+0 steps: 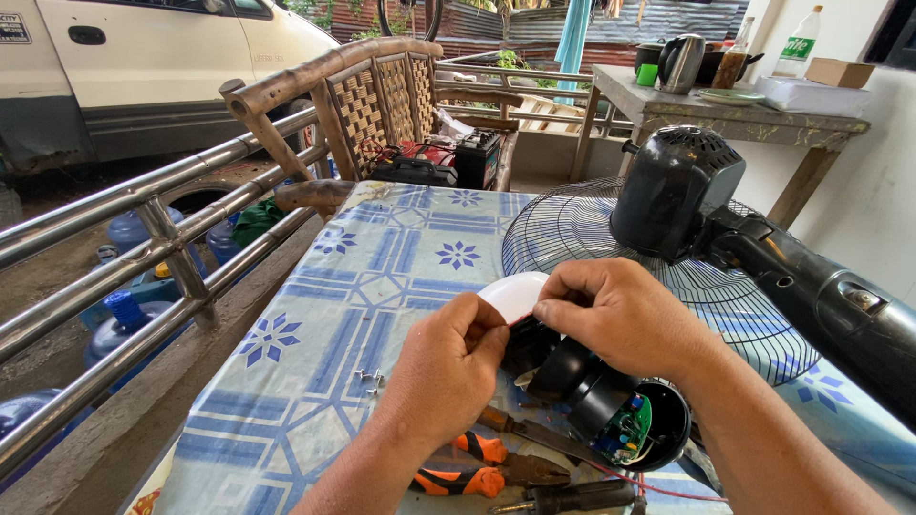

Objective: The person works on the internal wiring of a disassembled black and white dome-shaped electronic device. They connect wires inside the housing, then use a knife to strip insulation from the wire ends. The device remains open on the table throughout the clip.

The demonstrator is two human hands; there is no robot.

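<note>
On the table covered with a blue-and-white patterned cloth (pixel 382 277), both hands meet over a black plastic housing with a white domed cover (pixel 513 294). The left hand (pixel 447 372) has its fingers curled narrow, pinching the near edge of the white cover. The right hand (pixel 620 315) is closed over the black body, fingertips pressing the cover's right side. The housing's long axis runs from the white cover at upper left to an open black cup showing a green circuit board (pixel 630 427) at lower right, so the cover points away from the person. Orange-handled pliers (pixel 477 463) lie just below the left wrist, with small loose screws (pixel 370 380) to its left. A black electric fan with a wire grille (pixel 677 191) lies on its side behind the hands.
</note>
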